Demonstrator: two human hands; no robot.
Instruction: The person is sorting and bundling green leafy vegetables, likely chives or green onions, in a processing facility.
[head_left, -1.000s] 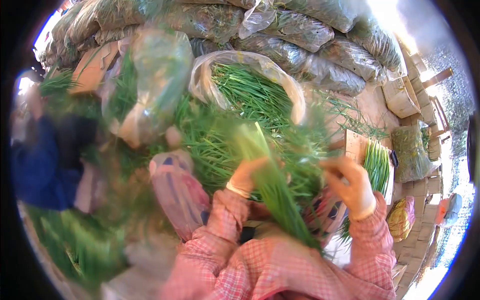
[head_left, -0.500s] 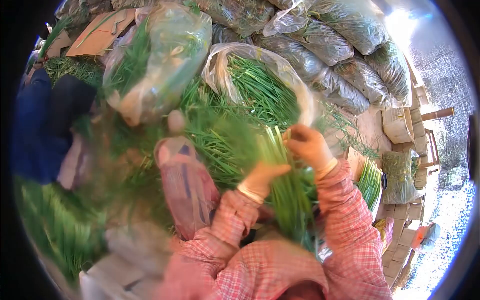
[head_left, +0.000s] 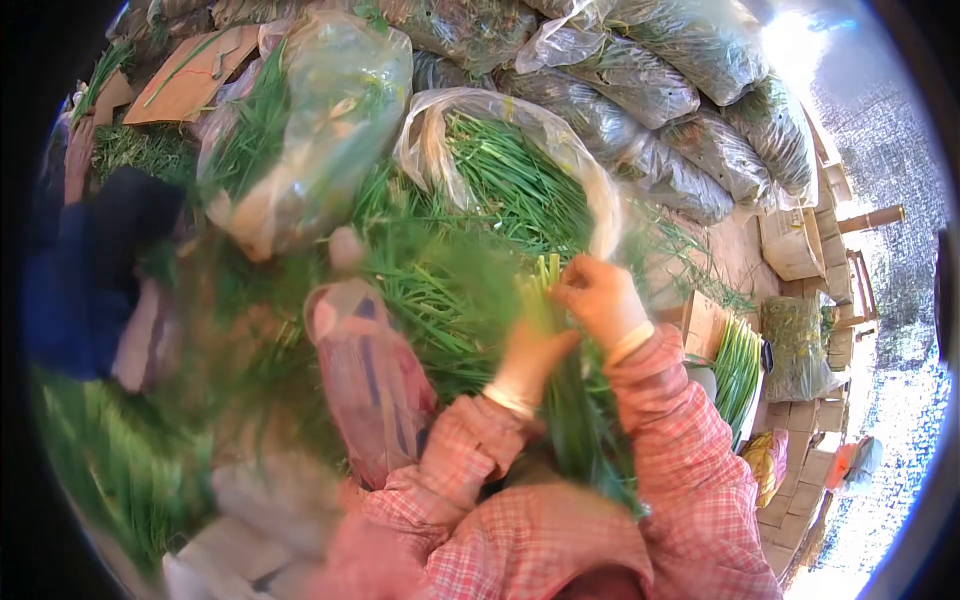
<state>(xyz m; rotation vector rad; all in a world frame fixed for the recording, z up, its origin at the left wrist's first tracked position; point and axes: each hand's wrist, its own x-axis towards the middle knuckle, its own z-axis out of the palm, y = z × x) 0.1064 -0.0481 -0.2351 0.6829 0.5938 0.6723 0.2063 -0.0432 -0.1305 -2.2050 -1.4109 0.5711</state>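
A bunch of long green chives point(head_left: 570, 400) stands upright in front of me. My left hand point(head_left: 528, 358), in a thin glove, grips the bunch around its middle. My right hand point(head_left: 598, 295), gloved too, is closed on the cut top ends of the same bunch. Both sleeves are red-and-white plaid. Behind the hands lies an open clear plastic bag point(head_left: 505, 115) full of loose chives point(head_left: 490, 210).
Filled plastic sacks of greens point(head_left: 640, 100) are stacked at the back. A second clear bag point(head_left: 310, 120) lies at upper left. A person in a blue sleeve point(head_left: 70, 290) is at the left. Cardboard boxes point(head_left: 795, 245) and a tray of chives point(head_left: 738, 365) stand on the right.
My right hand came in from the right and closed on the top of the bunch. The bunch went from tilted to nearly upright; my left hand slid slightly up.
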